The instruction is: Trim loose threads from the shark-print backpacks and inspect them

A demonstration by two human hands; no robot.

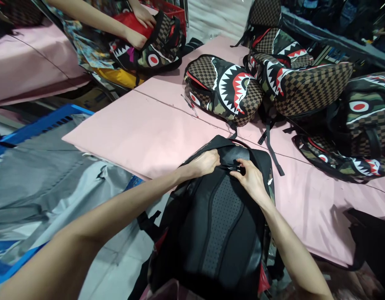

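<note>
A black backpack (226,208) leans against the table edge in front of me, its padded back panel facing up. My left hand (206,163) is closed on the fabric near the top of that panel, at the base of a shoulder strap. Close by on the right, my right hand (250,177) pinches a small black object with a shiny edge (239,169) between thumb and fingers. It sits right against the backpack's top; its exact kind I cannot make out.
Checkered shark-mouth backpacks (223,89) lie on the pink-covered table (142,121), several more piled at right. A red-handled pen-like item (190,106) lies beside one. A co-worker's hands (139,37) handle another backpack (161,50). A blue crate (33,125) holds grey material at left.
</note>
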